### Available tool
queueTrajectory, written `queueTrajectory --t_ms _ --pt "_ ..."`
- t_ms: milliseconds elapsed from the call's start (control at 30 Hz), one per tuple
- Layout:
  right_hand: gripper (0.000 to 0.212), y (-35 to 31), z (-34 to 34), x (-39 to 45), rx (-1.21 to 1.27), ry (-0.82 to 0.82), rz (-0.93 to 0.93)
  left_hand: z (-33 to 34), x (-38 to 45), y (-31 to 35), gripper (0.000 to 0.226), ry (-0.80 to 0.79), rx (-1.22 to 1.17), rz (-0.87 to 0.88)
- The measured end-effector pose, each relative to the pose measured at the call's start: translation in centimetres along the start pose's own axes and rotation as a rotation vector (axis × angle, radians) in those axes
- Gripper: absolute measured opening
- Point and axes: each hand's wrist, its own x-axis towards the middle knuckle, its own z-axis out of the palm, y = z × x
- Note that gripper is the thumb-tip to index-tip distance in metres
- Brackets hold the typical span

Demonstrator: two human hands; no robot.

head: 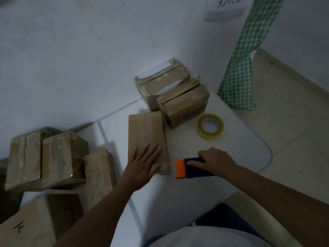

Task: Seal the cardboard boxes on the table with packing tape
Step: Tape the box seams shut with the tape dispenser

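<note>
- Left hand (142, 162): palm down, fingers straight and spread, pointing to 1 o'clock; forearm runs back toward 7 o'clock.
- Right hand (214, 160): fingers curled, gripping, knuckles up; forearm stretches back toward 4 o'clock.

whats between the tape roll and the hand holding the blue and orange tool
Nothing: in the head view, only bare white table separates the yellow tape roll from the right hand gripping the tool.

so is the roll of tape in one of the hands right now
No, the tape roll lies flat on the table, apart from both hands; the right hand grips a blue and orange tool.
</note>
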Motion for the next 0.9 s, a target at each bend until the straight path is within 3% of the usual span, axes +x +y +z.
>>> queueTrajectory --t_ms 400,567,733,800,900 --pt "0.08 3.7 0.3 -1.0 -0.071 0.079 -0.021 -0.2 0.1 0.0 0.061 0.0 -0.01 0.009" --pt "0.067 2.5 -0.1 -0.4 -0.002 -0.041 0.07 -0.1 0.0 0.2 0.061 0.08 -0.026 0.013" --pt "0.054 2.0 -0.5 -0.5 0.013 -0.117 0.093 -0.1 1.6 1.8 0.038 0.13 -0.026 0.278" --pt "0.048 2.0 -1.0 -0.5 -0.021 -0.148 0.079 0.3 2.1 2.8 0.036 0.128 -0.04 0.259" --pt "0.044 1.9 -1.3 -0.5 -0.074 -0.158 0.067 1.4 1.2 4.3 0.041 0.145 -0.067 0.099"
